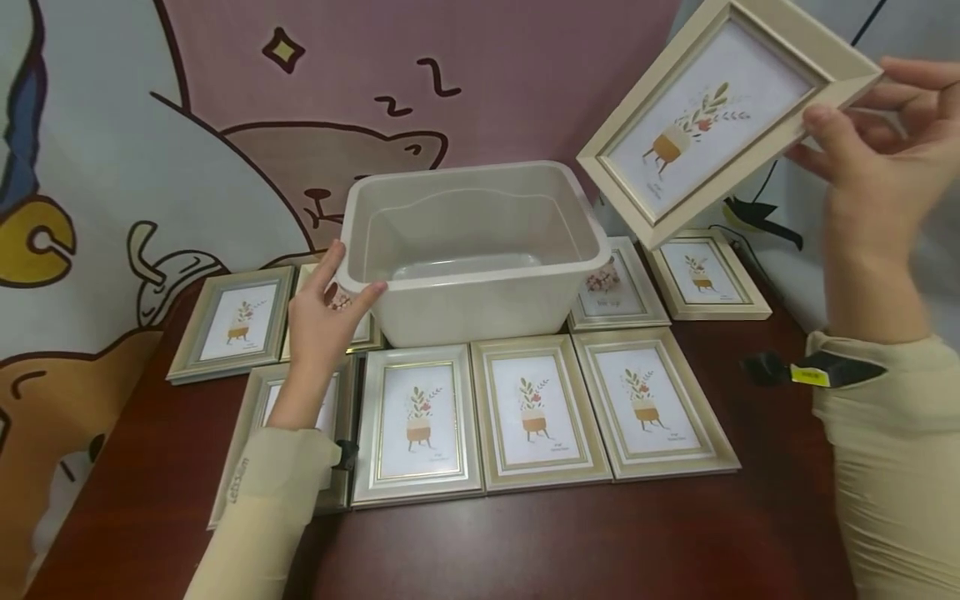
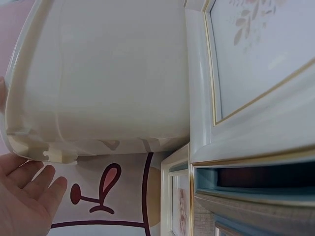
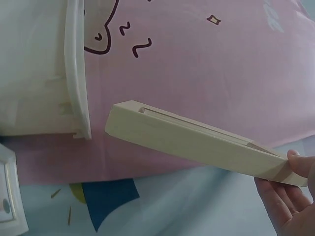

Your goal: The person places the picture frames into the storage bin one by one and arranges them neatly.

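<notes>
A light grey plastic bin stands upright on the table among picture frames. My left hand touches its front left corner, thumb along the front rim and forefinger along the left side. In the left wrist view, the fingers extend beside the bin's rim, fairly straight. Raised to the right of the bin, my right hand grips a cream picture frame by one end, thumb on the front and fingers behind. It hangs tilted, its potted-plant print facing me. The right wrist view shows this frame edge-on.
In front of the bin lie a silver frame, a beige frame and others in a row. A grey-green frame lies left, a cream frame right. Behind the dark red table is a cartoon-painted wall.
</notes>
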{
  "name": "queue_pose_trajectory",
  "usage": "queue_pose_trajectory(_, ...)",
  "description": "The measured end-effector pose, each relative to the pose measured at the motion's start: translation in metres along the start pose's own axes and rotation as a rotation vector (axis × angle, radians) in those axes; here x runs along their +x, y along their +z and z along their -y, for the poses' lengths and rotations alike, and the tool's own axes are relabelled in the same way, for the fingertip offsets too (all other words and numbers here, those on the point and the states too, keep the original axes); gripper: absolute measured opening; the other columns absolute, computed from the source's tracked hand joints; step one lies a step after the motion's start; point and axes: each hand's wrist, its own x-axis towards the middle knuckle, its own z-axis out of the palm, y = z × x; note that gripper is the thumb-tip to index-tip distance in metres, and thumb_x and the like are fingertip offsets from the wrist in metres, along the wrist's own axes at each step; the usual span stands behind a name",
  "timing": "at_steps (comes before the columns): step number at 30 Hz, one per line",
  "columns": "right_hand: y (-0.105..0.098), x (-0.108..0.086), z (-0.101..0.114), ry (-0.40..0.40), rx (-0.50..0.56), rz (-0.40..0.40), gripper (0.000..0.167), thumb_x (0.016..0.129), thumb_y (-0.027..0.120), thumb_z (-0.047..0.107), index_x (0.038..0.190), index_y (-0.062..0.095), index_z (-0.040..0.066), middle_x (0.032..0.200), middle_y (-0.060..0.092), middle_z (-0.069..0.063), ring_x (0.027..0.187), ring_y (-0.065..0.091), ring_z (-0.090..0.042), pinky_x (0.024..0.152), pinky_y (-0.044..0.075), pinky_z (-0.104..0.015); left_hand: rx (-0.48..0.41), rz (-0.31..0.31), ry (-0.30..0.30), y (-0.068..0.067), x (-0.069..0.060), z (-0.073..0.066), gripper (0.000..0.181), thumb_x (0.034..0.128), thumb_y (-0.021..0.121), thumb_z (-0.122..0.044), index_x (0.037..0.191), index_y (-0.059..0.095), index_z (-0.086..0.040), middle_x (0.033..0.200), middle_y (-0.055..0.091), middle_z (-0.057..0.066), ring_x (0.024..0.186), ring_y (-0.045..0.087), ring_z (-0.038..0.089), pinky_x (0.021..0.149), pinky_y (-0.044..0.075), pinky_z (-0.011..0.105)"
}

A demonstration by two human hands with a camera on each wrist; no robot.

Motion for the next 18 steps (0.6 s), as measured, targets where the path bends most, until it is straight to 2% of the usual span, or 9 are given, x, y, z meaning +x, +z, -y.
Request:
queue_pose_trajectory(3, -0.004, 0.003, -0.003, -0.026, -0.004, 0.036, 0.048, 0.074, 0.085, 0.0, 0.115, 0.06, 0.007, 0.109, 0.062, -0.011, 0.09, 0.071, -0.02, 0.072, 0.062, -0.02, 0.022, -0.018, 0.002, 0.004, -0.01, -0.007, 0.075, 0.0865, 0.079, -0.031, 0.151, 0.043, -0.018, 0.159, 0.037, -0.011, 0.147, 0.035, 0.012, 0.119, 0.038, 0.033)
queue_pose_trajectory(8, 0.005, 0.001, -0.008, -0.111, -0.079, 0.066, 0.042, 0.078, 0.083, 0.006, 0.113, 0.061, 0.01, 0.106, 0.064, -0.012, 0.09, 0.071, -0.022, 0.071, 0.062, -0.02, 0.025, -0.023, 0.011, 0.005, -0.01, -0.006, 0.075, 0.0861, 0.079, -0.03, 0.151, 0.044, -0.016, 0.159, 0.039, -0.009, 0.147, 0.035, 0.012, 0.12, 0.038, 0.034)
queue_pose_trajectory(13, 0.014, -0.004, -0.012, -0.151, -0.124, 0.106, 0.036, 0.081, 0.081, 0.009, 0.112, 0.062, 0.012, 0.103, 0.064, -0.01, 0.093, 0.072, -0.023, 0.071, 0.062, -0.02, 0.035, -0.03, 0.02, 0.005, -0.009, -0.006, 0.074, 0.0861, 0.079, -0.03, 0.15, 0.045, -0.015, 0.159, 0.039, -0.006, 0.147, 0.036, 0.013, 0.12, 0.038, 0.036)
queue_pose_trajectory(18, 0.024, -0.008, -0.017, -0.147, -0.032, 0.133, 0.036, 0.079, 0.082, 0.004, 0.109, 0.062, 0.009, 0.099, 0.065, -0.012, 0.089, 0.073, -0.024, 0.071, 0.063, -0.022, 0.039, -0.032, 0.018, 0.005, -0.009, -0.006, 0.074, 0.086, 0.079, -0.03, 0.15, 0.045, -0.015, 0.159, 0.039, -0.007, 0.147, 0.036, 0.014, 0.119, 0.038, 0.035)
